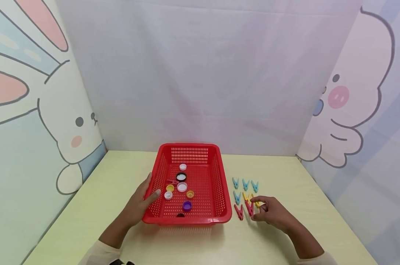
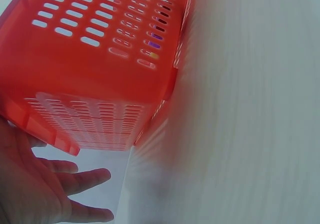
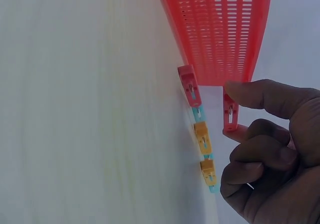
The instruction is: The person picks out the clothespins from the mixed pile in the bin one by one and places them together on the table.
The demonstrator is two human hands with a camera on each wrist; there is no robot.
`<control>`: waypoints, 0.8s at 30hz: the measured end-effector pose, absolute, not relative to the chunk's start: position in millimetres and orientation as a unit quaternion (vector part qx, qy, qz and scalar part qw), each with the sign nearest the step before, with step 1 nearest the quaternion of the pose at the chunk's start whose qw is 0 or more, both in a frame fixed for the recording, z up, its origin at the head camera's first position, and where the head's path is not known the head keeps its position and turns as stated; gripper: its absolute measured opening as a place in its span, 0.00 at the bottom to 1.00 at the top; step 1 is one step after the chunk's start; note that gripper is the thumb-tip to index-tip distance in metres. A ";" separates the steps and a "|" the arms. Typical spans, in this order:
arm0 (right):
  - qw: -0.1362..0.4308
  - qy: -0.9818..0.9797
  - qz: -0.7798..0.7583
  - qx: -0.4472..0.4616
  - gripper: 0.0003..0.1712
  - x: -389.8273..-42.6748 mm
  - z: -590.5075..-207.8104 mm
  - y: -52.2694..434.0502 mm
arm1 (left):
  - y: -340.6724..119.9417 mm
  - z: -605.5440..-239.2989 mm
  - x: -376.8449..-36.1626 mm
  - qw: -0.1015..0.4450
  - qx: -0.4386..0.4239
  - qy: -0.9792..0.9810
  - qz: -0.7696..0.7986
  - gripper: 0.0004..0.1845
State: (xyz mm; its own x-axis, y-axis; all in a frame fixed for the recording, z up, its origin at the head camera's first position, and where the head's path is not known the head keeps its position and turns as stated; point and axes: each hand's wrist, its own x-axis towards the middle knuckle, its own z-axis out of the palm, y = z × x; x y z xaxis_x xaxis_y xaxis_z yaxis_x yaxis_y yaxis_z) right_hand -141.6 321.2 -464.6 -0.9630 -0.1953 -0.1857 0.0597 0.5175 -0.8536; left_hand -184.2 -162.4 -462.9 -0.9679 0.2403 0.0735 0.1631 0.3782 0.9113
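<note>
My right hand (image 1: 274, 212) pinches a red clothespin (image 3: 230, 115) between thumb and a finger, raised off the table in the right wrist view. Another red clothespin (image 1: 239, 212) lies just left of it. Yellow clothespins (image 1: 257, 201) lie by my fingertips, partly hidden. Several light blue clothespins (image 1: 245, 184) are set out farther back. At the left side of a red plastic basket (image 1: 227, 200) is my left hand (image 1: 137, 202), its thumb over the rim. The left wrist view shows its fingers (image 2: 85, 181) stretched out and spread outside the basket.
Inside the basket are several bottle caps, among them a purple cap (image 1: 187, 205), a black-rimmed cap (image 1: 181, 177) and a yellow cap (image 1: 170, 188), plus a pinkish-red clothespin (image 1: 172, 182). Behind the pale table (image 1: 269, 169) hangs a light cloth (image 1: 200, 73); printed cartoon panels stand at both sides.
</note>
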 end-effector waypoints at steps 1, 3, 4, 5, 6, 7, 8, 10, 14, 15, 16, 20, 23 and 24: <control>0.129 0.862 -0.488 -0.040 0.39 -141.5 -464.7 321.5 | -162.3 -462.8 -184.1 0.036 0.121 0.830 0.544 0.56; 0.129 0.863 -0.486 -0.043 0.39 -141.6 -465.0 321.9 | -162.3 -462.7 -184.0 0.036 0.119 0.831 0.542 0.57; 0.129 0.863 -0.487 -0.044 0.39 -141.6 -465.2 322.0 | -162.2 -462.7 -183.9 0.036 0.119 0.831 0.542 0.57; 0.130 0.863 -0.487 -0.046 0.39 -141.7 -465.6 322.1 | -162.2 -462.6 -183.9 0.036 0.119 0.831 0.542 0.57; 0.131 0.863 -0.486 -0.046 0.39 -141.8 -466.1 322.0 | -162.2 -462.6 -184.0 0.036 0.119 0.831 0.542 0.57; 0.131 0.864 -0.484 -0.046 0.39 -141.9 -466.7 321.9 | -162.3 -462.8 -184.1 0.035 0.120 0.832 0.541 0.57; 0.131 0.866 -0.480 -0.043 0.38 -141.8 -467.4 321.6 | -162.3 -463.1 -184.4 0.035 0.121 0.832 0.541 0.57; 0.130 0.870 -0.473 -0.041 0.38 -141.7 -468.9 321.2 | -162.1 -463.5 -184.9 0.036 0.124 0.828 0.545 0.56; 0.128 0.876 -0.463 -0.039 0.36 -141.3 -471.1 320.3 | -161.5 -465.4 -186.1 0.039 0.129 0.823 0.552 0.55; 0.128 0.876 -0.463 -0.040 0.36 -141.1 -471.4 320.0 | -161.4 -465.8 -186.2 0.041 0.129 0.822 0.554 0.54; 0.129 0.876 -0.463 -0.039 0.36 -140.9 -471.7 319.7 | -161.2 -465.8 -186.1 0.040 0.128 0.821 0.555 0.54; 0.130 0.876 -0.464 -0.039 0.36 -141.0 -473.6 319.0 | -161.8 -465.2 -185.7 0.040 0.126 0.823 0.552 0.55; 0.127 0.876 -0.464 -0.046 0.36 -141.6 -475.5 318.9 | -162.3 -464.1 -185.2 0.038 0.127 0.824 0.552 0.55; 0.126 0.875 -0.464 -0.048 0.36 -141.8 -476.1 318.8 | -162.5 -464.0 -185.1 0.038 0.128 0.823 0.552 0.55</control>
